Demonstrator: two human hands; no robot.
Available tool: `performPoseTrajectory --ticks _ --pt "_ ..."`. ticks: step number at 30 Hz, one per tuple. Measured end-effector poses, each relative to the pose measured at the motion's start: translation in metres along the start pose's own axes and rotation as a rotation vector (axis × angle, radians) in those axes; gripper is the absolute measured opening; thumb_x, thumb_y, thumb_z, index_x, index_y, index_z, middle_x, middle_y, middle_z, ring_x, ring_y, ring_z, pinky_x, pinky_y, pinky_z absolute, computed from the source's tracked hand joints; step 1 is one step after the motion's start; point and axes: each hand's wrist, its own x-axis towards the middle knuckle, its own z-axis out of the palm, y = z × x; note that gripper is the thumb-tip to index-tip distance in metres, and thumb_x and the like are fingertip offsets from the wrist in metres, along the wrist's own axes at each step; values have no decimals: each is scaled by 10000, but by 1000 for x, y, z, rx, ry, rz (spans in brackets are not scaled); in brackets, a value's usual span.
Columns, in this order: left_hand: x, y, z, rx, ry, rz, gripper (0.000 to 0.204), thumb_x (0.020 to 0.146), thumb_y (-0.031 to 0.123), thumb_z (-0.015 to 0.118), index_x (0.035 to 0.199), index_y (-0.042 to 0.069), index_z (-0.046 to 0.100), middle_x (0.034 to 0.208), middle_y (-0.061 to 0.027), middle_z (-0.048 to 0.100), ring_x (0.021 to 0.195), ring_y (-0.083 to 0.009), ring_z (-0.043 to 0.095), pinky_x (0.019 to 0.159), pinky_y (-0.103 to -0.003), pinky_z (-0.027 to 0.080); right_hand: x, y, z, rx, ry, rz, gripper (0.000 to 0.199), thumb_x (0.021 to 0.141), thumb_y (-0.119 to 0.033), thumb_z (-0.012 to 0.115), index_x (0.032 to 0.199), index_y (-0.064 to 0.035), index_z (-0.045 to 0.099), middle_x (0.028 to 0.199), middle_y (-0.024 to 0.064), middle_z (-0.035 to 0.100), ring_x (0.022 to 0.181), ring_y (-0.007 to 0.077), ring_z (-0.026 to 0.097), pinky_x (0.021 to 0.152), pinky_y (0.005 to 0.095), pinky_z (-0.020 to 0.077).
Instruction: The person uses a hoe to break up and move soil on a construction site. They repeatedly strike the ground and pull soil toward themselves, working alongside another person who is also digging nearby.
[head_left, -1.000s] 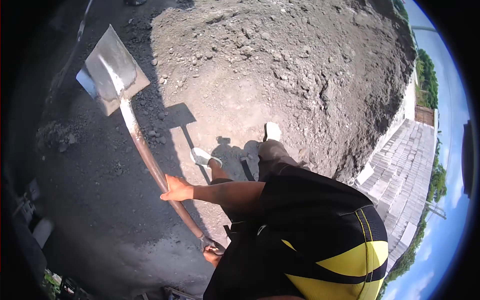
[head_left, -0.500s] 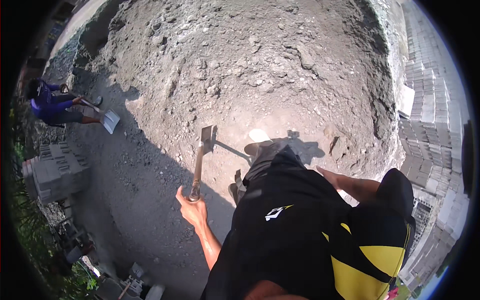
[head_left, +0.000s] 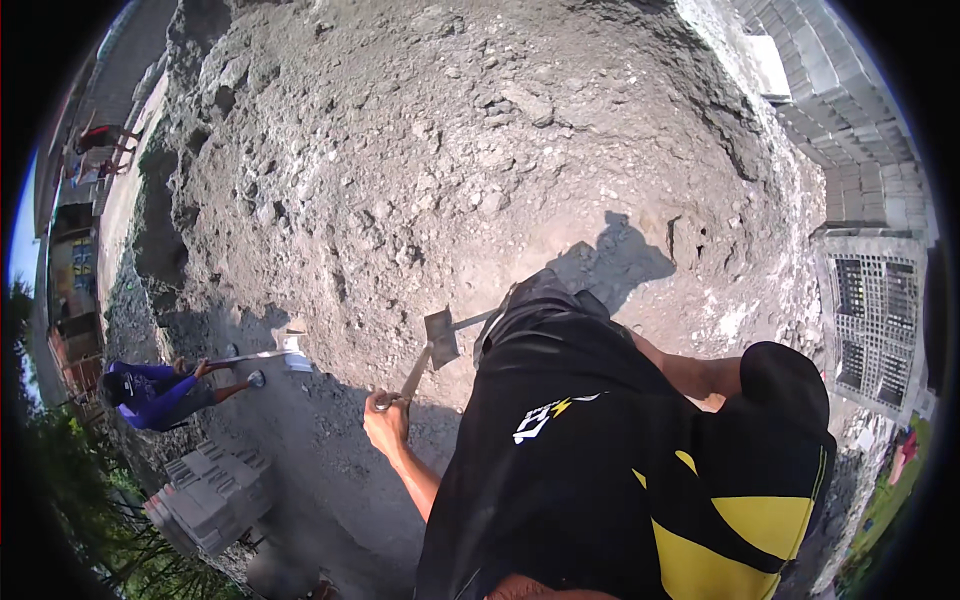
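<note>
My left hand [head_left: 385, 425] is closed around the top end of a shovel's handle. The shovel [head_left: 415, 372] tilts away from me, its flat metal blade [head_left: 441, 338] at the foot of a grey heap of soil and stones [head_left: 480, 150]. My right hand [head_left: 648, 350] is beside my black shirt, nearest to my right hip. Cloth covers most of it, so its fingers are hidden. A co-worker [head_left: 165, 390] in a purple top stands at the left with another shovel [head_left: 255, 355], whose pale blade meets the edge of the heap.
Grey blocks are stacked [head_left: 210, 490] at the lower left. More blocks [head_left: 850, 130] line the right side, with a grey plastic crate [head_left: 875, 315] below them. Shadow lies over the ground [head_left: 340, 480] to my left. Another person [head_left: 105, 137] is far off at the upper left.
My view has turned, moving the co-worker and block stack rightward and lower in the picture. My shovel's blade appears farther right and lower. My right hand has slipped mostly behind my shirt.
</note>
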Motion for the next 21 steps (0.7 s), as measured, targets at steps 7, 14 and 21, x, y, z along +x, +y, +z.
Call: performPoseTrajectory --ticks 7,14,21 --pt "-7 -11 -3 -34 60 -115 387 570 193 658 950 124 642 879 -144 647 863 -309 611 758 -387 463 18 -25 12 64 -73 66 637 830 -578 361 1147 -57 545 1120 117 577 1032 262 524 945 371 380" --pt "-22 -45 1 -34 87 -233 415 572 241 665 979 164 640 888 -139 647 873 -312 609 766 -385 463 24 -46 18 15 -93 151 591 842 -536 379 1153 -58 538 1126 104 573 1029 243 524 941 361 382" --pt "-36 -48 1 -150 98 -330 452 559 153 660 1009 114 630 919 -111 650 896 -271 609 791 -349 450 24 -65 22 1 -86 193 547 854 -493 397 1159 -59 531 1133 91 570 1026 224 524 937 350 385"
